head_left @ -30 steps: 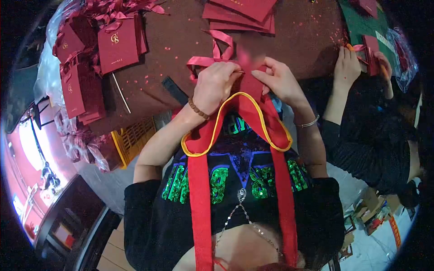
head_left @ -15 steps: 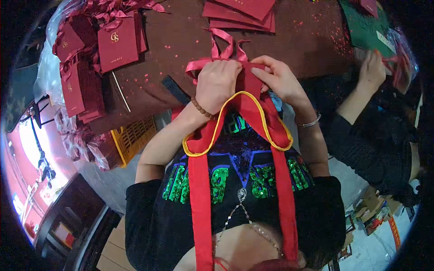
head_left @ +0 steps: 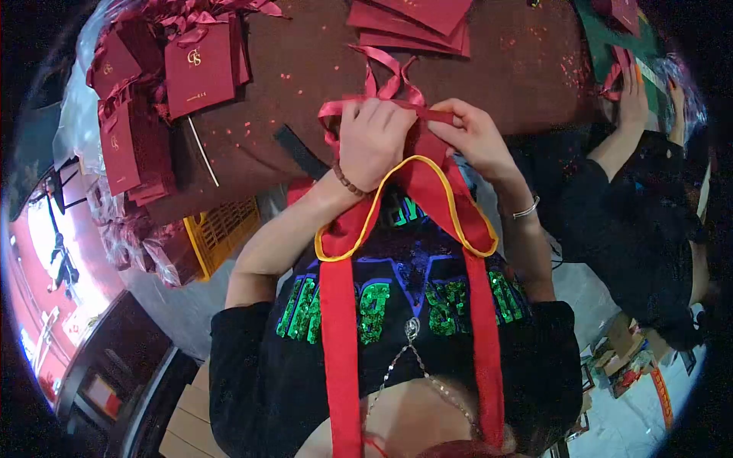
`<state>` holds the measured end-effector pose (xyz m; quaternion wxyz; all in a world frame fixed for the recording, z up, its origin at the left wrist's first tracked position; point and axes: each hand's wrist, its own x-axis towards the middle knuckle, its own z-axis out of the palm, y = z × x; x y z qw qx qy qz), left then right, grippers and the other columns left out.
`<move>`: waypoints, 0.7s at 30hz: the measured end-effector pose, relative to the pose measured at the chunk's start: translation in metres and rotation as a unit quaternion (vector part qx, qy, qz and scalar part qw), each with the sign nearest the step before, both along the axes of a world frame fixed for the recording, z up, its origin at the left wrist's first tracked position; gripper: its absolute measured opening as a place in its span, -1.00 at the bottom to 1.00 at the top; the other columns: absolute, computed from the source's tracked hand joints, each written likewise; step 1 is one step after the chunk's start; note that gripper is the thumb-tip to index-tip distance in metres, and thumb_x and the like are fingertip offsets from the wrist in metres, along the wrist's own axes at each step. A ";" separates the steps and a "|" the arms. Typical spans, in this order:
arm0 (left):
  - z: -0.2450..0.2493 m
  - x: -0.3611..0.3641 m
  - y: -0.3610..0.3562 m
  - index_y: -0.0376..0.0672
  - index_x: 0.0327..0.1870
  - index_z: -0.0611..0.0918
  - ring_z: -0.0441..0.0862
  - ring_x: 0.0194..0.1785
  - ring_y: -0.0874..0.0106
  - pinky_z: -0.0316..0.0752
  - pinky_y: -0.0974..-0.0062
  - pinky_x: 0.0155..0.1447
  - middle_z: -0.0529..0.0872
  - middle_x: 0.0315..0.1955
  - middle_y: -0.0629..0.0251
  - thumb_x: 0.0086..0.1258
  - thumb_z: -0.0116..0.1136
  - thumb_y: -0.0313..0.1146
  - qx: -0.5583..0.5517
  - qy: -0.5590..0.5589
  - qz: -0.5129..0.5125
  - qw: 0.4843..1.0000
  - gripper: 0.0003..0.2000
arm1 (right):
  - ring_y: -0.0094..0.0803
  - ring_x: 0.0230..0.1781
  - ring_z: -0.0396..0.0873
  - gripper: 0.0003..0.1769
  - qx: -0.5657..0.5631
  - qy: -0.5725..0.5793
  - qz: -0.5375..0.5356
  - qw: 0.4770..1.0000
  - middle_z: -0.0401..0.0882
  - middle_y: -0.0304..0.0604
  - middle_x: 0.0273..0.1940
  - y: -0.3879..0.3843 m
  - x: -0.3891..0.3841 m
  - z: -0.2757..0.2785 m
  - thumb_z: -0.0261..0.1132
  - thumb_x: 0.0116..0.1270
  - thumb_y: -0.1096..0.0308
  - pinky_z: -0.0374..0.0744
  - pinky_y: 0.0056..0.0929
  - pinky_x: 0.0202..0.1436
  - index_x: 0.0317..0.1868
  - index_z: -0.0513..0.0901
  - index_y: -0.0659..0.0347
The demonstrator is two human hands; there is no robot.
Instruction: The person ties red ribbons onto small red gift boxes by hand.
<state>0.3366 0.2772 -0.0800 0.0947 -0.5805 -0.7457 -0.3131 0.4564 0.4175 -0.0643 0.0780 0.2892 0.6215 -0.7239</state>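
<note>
Ribbon (head_left: 414, 93) is between your two hands at the near edge of the table (head_left: 305, 46), its pink loops reaching past your knuckles. Your left hand (head_left: 376, 137) is curled closed on it; your right hand (head_left: 473, 139) pinches a strip of it between thumb and fingers. Dark red bags (head_left: 197, 76) cluster to the left, with a co-worker's hand (head_left: 632, 99) well to the right.

Head-worn fisheye view, facing forward and down over the chest (head_left: 412, 278), both hands (head_left: 374, 143) near, tabletop (head_left: 305, 76) beyond
</note>
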 end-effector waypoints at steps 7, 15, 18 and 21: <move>-0.004 0.006 0.000 -0.10 -0.46 0.48 0.44 -0.36 0.36 0.20 0.36 -0.22 0.47 -0.52 0.34 0.13 0.15 -0.35 -0.009 0.000 0.025 1.000 -0.90 | -0.75 -0.42 0.46 -0.74 -0.012 0.020 -0.015 1.000 0.58 -0.36 -0.32 -0.003 0.002 -0.001 0.21 0.30 0.35 0.39 -0.77 -0.44 -0.03 0.50 0.22; 0.014 0.012 0.009 -0.11 -0.45 0.46 0.44 -0.35 0.36 0.20 0.34 -0.22 0.46 -0.52 0.32 -0.04 0.13 -0.35 -0.073 0.033 0.027 0.996 -0.86 | -0.75 -0.42 0.43 -0.72 0.117 0.047 -0.024 0.992 0.54 -0.37 -0.33 -0.012 0.010 -0.005 0.20 0.28 0.39 0.40 -0.74 -0.44 0.00 0.48 0.25; 0.014 0.012 0.007 -0.10 -0.45 0.47 0.44 -0.35 0.36 0.22 0.34 -0.19 0.45 -0.51 0.33 -0.05 0.10 -0.34 -0.036 0.054 -0.010 0.998 -0.86 | -0.76 -0.41 0.42 -0.72 0.071 0.055 -0.037 0.995 0.53 -0.37 -0.33 -0.011 0.013 0.003 0.21 0.28 0.40 0.39 -0.74 -0.44 -0.01 0.48 0.26; 0.011 0.005 -0.001 -0.12 -0.41 0.49 0.46 -0.33 0.39 0.24 0.34 -0.14 0.48 -0.48 0.35 0.04 0.08 -0.36 -0.036 0.026 -0.063 0.997 -0.89 | -0.76 -0.40 0.42 -0.74 0.053 0.046 -0.043 0.997 0.54 -0.35 -0.32 -0.012 0.016 0.001 0.20 0.28 0.40 0.40 -0.73 -0.43 -0.03 0.49 0.28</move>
